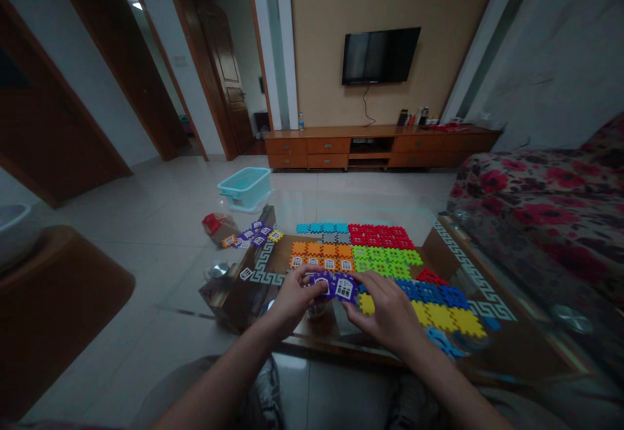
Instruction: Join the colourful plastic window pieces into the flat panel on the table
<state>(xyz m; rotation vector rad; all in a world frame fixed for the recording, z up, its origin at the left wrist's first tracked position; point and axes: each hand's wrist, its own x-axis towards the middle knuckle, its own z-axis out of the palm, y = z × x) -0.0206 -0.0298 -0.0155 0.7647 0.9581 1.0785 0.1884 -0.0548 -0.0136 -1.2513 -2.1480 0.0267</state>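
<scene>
L hand (292,295) & R hand (387,310) both pinched shut on the purple tile strip (336,285), just over the table (470,271) near edge. Colour blocks (383,236) look joined already; loose purple tiles (253,235) sit apart far left, not added yet.

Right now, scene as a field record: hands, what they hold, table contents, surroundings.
left hand: grips the left end of the purple window tiles
right hand: grips their right end
held item: joined strip of interlocking tiles, just above the table
glass table: tiles grouped by colour
colour groups: cyan tiles, red tiles, orange tiles, green tiles, blue tiles, yellow tiles
far left corner: loose tiles, mostly purple
floor: teal basin
right: floral sofa
wall: TV
</scene>
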